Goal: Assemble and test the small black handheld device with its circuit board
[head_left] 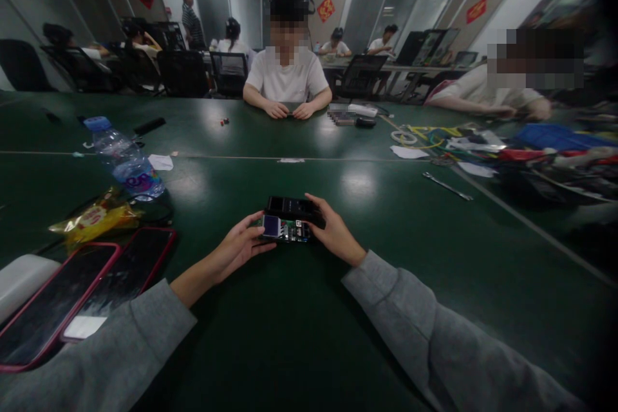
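A small green circuit board (293, 232) with a dark square screen at its left end is between my hands, just above the green table. Gripping the board's left end is my left hand (237, 246), its thumb on the front near the screen. Right behind the board is a flat black casing (288, 205). My right hand (334, 229) holds the casing's right end, index finger over the top edge and thumb close to the board's right end. Whether board and casing are joined, I cannot tell.
Two red-edged phones (53, 309), a yellow snack packet (99, 222) and a plastic bottle (126, 161) lie at left. A wrench (447, 186) and tangled cables (434, 136) are on the right. Across the green table (232, 354) sits a person (288, 74) in white.
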The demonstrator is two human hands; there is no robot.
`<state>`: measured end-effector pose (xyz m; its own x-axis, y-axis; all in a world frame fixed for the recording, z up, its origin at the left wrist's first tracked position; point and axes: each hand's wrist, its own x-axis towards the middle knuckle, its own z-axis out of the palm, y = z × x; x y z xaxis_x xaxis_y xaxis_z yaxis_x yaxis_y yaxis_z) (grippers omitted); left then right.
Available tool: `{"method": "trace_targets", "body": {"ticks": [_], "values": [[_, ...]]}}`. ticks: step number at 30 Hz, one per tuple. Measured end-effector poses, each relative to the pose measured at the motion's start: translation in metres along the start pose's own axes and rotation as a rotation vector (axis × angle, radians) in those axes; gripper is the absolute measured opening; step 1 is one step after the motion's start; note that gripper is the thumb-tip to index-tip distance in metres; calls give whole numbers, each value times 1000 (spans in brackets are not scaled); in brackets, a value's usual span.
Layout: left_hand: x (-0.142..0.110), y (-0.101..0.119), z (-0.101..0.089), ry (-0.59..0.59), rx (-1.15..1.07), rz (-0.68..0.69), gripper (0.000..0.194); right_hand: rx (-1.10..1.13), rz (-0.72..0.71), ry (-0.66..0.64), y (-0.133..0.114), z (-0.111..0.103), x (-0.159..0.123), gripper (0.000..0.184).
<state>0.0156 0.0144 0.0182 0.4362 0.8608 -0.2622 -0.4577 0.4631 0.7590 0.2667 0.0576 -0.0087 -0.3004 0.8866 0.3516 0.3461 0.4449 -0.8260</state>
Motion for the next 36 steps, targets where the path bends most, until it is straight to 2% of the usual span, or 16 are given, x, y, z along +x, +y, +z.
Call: {"method": "trace_targets", "body": {"ticks": [5,12,19,36], "values": [[0,1,1,22,11,-9,71,35,-12,-44,-1,0,0,64],[1,-2,-2,-11,-13,26,77,56,-20,-84,-5,1,0,63],[-2,1,5,43,5,17,78,86,-30,-152,-9,-1,1,58],[-1,1,-3,5,-14,14,73,48,-37,-141,-8,-1,1,56]]}}
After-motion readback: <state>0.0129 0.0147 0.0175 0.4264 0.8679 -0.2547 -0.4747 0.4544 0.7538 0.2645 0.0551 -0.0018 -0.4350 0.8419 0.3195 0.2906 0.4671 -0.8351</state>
